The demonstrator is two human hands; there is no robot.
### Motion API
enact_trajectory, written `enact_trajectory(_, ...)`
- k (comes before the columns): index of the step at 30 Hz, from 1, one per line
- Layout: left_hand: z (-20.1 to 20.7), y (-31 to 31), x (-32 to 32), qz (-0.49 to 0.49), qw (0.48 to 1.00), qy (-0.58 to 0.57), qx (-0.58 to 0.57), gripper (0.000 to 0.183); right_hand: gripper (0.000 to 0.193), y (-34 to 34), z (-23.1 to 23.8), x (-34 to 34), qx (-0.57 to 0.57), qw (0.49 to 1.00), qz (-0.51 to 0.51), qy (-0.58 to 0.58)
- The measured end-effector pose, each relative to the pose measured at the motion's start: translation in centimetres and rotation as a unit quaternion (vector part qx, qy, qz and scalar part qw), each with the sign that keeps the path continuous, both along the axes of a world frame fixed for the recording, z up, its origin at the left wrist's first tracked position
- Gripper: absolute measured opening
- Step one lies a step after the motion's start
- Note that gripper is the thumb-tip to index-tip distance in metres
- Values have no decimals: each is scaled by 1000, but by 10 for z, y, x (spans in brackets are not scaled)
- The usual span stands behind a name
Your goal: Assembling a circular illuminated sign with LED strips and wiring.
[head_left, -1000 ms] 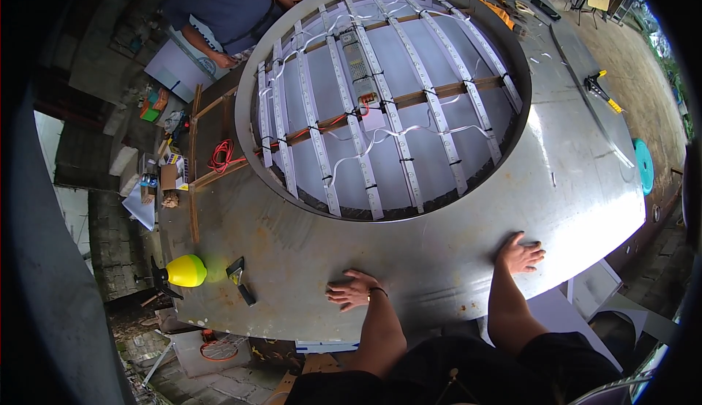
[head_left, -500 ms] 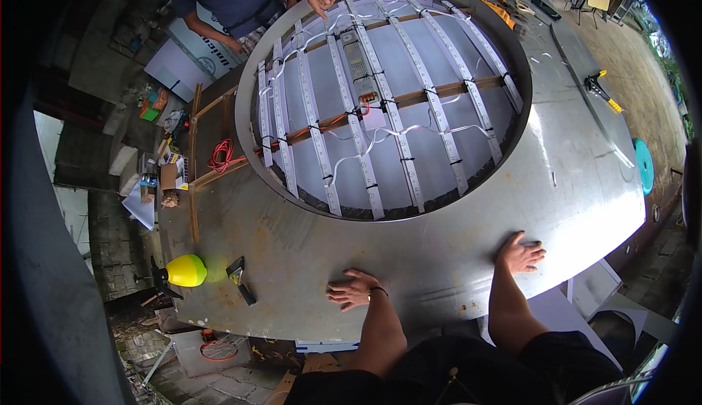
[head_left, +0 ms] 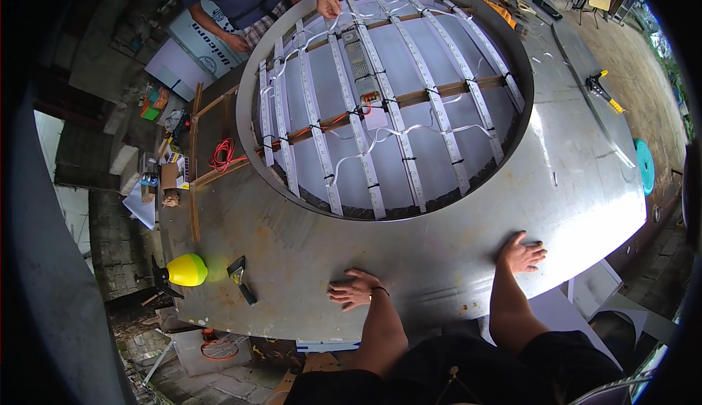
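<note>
My left hand [head_left: 352, 289] lies flat, fingers spread, on a large grey metal sheet [head_left: 468, 237] near its front edge. My right hand [head_left: 522, 252] rests palm down on the same sheet, further right. Neither hand holds anything. Beyond them the sheet carries a big round metal frame [head_left: 252, 94] with several white light strips [head_left: 365, 178] and wires fixed across wooden battens. At the far side another person's hand [head_left: 327, 1] touches a wire on the strips.
A yellow-capped tool [head_left: 184, 270] and a small scraper [head_left: 240, 277] lie on the sheet's left corner. A coil of red wire [head_left: 221, 155] and small boxes [head_left: 170, 174] sit at the left. A yellow-black tool [head_left: 603, 90] and a teal disc [head_left: 644, 165] lie on the right.
The other person has shifted right along the far rim, and their hand now reaches onto the strips. My own hands have stayed flat on the sheet.
</note>
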State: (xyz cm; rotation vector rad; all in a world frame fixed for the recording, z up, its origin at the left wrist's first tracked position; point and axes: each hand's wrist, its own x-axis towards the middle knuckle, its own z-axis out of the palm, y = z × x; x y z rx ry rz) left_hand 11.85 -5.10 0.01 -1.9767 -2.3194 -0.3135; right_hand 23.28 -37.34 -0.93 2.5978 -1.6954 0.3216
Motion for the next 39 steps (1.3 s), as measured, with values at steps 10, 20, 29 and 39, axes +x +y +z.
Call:
enact_trajectory(10, -2, 0, 0, -2, 1000, -4, 2, 61, 73, -1, -1, 0, 0, 1000, -2, 6)
enact_trajectory(20, -6, 1, -1, 4, 1000, -2, 22, 60, 74, -2, -3, -1, -6, 1000, 1, 7)
enact_trajectory(29, -2, 0, 0, -2, 1000, 6, 7, 60, 71, 1, 4, 1, 10, 1000, -3, 19)
enact_trajectory(39, 3, -1, 1, 1, 1000, -9, -5, 60, 72, 0, 3, 1, 8, 1000, -4, 15)
